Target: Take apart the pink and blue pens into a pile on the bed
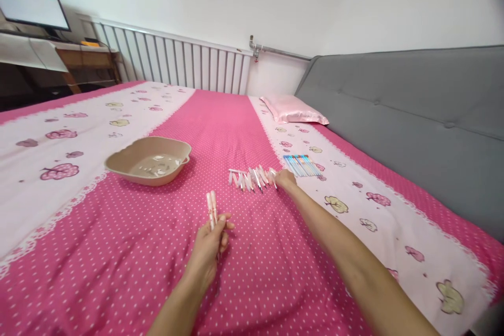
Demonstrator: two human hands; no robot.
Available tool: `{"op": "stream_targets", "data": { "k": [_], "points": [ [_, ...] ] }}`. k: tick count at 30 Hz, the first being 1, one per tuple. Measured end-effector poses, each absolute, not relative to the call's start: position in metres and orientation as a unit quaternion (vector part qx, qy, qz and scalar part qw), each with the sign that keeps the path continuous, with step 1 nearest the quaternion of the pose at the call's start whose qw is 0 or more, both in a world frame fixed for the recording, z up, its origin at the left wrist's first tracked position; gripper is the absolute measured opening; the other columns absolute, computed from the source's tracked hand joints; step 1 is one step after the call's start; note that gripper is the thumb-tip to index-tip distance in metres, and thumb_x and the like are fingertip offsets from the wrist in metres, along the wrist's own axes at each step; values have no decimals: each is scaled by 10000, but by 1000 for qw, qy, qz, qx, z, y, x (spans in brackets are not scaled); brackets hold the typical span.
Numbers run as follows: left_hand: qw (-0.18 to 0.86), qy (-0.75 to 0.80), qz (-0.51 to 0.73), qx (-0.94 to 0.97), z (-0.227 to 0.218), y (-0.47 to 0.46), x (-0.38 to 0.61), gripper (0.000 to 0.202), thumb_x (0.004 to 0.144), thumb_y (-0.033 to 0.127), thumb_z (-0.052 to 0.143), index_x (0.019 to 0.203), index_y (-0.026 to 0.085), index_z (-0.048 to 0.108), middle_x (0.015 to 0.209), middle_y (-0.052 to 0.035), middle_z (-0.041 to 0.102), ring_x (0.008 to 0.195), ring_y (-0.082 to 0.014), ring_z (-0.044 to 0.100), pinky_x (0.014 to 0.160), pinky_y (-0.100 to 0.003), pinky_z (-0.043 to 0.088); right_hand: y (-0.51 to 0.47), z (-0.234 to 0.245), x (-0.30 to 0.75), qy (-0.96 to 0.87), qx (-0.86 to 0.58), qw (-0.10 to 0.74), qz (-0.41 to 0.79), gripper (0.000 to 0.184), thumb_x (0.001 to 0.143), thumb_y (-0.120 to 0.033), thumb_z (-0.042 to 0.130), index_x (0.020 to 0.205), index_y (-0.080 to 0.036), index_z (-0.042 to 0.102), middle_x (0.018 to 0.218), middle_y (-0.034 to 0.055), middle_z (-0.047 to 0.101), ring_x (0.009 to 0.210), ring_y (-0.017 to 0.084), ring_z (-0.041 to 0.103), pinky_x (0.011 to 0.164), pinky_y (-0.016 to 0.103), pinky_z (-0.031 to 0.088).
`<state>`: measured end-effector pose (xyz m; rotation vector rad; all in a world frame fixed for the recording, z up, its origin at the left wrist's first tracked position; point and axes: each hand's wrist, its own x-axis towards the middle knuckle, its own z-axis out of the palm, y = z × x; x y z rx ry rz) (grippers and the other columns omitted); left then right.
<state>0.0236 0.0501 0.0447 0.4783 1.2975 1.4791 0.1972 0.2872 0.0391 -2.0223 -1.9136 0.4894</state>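
Observation:
Two slim white-and-pink pens [211, 209] stand side by side in my left hand [211, 241], which is closed around their lower ends. My right hand [286, 179] reaches to the right end of a loose row of pens [252, 179] lying on the bed. Its curled fingers are closed at a light-coloured pen there, and the fingertips are partly hidden. Just beyond that hand lies a flat set of blue and pale pens [302, 165], side by side.
A beige basin [147, 173] with small white pieces inside stands to the left on the pink dotted bedspread [220, 115]. A pink pillow [293, 110] lies near the grey headboard [413, 100]. Behind are a white radiator [173, 60] and a desk with a monitor [33, 2].

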Motion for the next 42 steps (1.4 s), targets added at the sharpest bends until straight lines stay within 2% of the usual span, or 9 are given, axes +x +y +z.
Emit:
{"op": "stream_targets", "data": {
  "k": [4, 10, 17, 22, 25, 27, 32, 37, 42],
  "points": [
    [530, 544, 619, 200, 46, 49, 25, 327, 684, 361, 652, 876, 100, 608, 666, -14, 608, 371, -13, 344, 357, -153, 240, 277, 43, 204, -664, -722, 117, 156, 296, 771, -330, 587, 985, -132, 641, 1011, 175, 641, 975, 263, 599, 734, 298, 434],
    [532, 540, 621, 199, 48, 48, 24, 276, 711, 331, 634, 855, 97, 608, 643, -13, 600, 382, -17, 350, 364, -146, 251, 265, 47, 216, -687, -704, 103, 145, 300, 736, -332, 596, 981, -174, 664, 962, 127, 675, 947, 245, 609, 699, 255, 412],
    [535, 538, 624, 187, 54, 48, 21, 212, 730, 302, 613, 804, 104, 614, 601, 2, 588, 359, -13, 339, 351, -147, 235, 231, 67, 213, -693, -701, 125, 112, 447, 762, -339, 547, 1166, -149, 545, 1108, 151, 613, 993, 265, 572, 715, 297, 403],
    [521, 546, 634, 168, 60, 47, 22, 143, 775, 219, 552, 830, 101, 611, 626, -5, 604, 365, -17, 367, 353, -146, 249, 158, 76, 191, -784, -574, 112, 207, 153, 726, -293, 594, 816, -187, 656, 835, 62, 674, 769, 185, 605, 643, 258, 403],
    [524, 545, 635, 158, 60, 46, 21, 135, 768, 217, 563, 830, 105, 607, 619, -5, 605, 361, -19, 377, 355, -145, 258, 116, 67, 178, -826, -461, 35, 324, 232, 637, -329, 691, 825, -195, 665, 765, 51, 664, 667, 179, 590, 563, 256, 395],
    [526, 546, 634, 154, 60, 46, 21, 127, 769, 206, 560, 829, 104, 605, 609, -7, 605, 354, -19, 373, 351, -143, 254, 100, 57, 172, -844, -438, 59, 304, 297, 558, -245, 746, 839, -193, 666, 748, 48, 657, 664, 179, 582, 561, 253, 388],
    [526, 544, 635, 156, 63, 45, 21, 105, 785, 158, 530, 833, 94, 598, 616, -13, 612, 356, -20, 381, 345, -140, 257, 102, 46, 166, -847, -421, 36, 321, 165, 623, -48, 585, 632, -178, 686, 591, 30, 657, 558, 151, 592, 538, 235, 398],
    [538, 536, 631, 161, 61, 46, 22, 100, 800, 159, 523, 827, 91, 591, 616, -14, 608, 359, -21, 383, 340, -139, 270, 159, 60, 172, -820, -502, 168, 218, 220, 610, -20, 565, 644, -189, 702, 656, 34, 687, 620, 153, 617, 608, 236, 436],
    [563, 539, 604, 167, 60, 46, 23, 129, 815, 90, 472, 873, 88, 588, 647, -26, 613, 384, -28, 415, 356, -142, 309, 239, 65, 183, -763, -581, 246, 145, 334, 648, -21, 514, 901, -154, 687, 859, 73, 694, 833, 190, 623, 778, 278, 421]
  ]
}}
